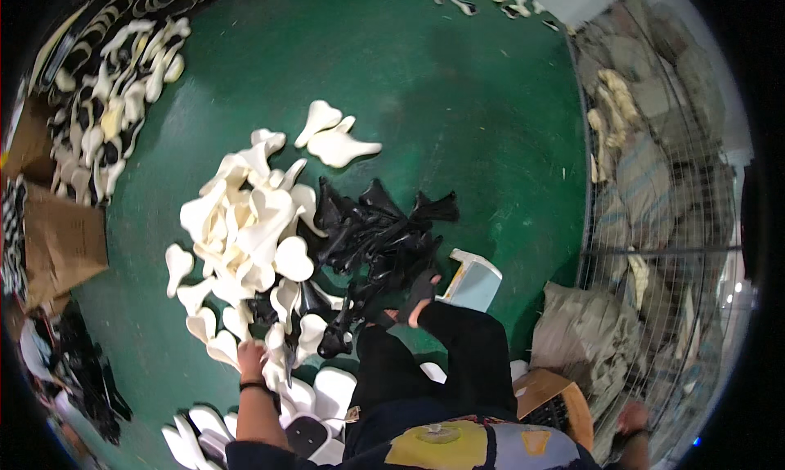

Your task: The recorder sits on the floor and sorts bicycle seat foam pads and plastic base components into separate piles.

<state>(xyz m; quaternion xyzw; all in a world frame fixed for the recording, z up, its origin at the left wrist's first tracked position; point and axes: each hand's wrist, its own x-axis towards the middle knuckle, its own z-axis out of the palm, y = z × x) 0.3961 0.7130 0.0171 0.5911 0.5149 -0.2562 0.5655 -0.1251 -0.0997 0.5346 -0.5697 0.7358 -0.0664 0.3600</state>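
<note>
My left hand [252, 357], with a dark band at the wrist, reaches to the near edge of a heap of cream bicycle-saddle-shaped pads [245, 225]. Its fingers look closed on the narrow end of one cream saddle pad [237, 323]; the grip is partly hidden. Far out to the right, beside the wire-mesh cage, my right hand [632, 418] is small and blurred, and its fingers cannot be made out. Glossy black saddle-shaped pieces [376, 233] lie piled against the right side of the cream heap.
Three cream pads [335, 139] lie beyond the heap on the green floor [458, 86]. A pale blue and white piece [474, 280] is by my foot. Mesh fencing [654, 249] with sacks runs along the right, above an open carton [544, 392]. Cardboard boxes [61, 241] stand left.
</note>
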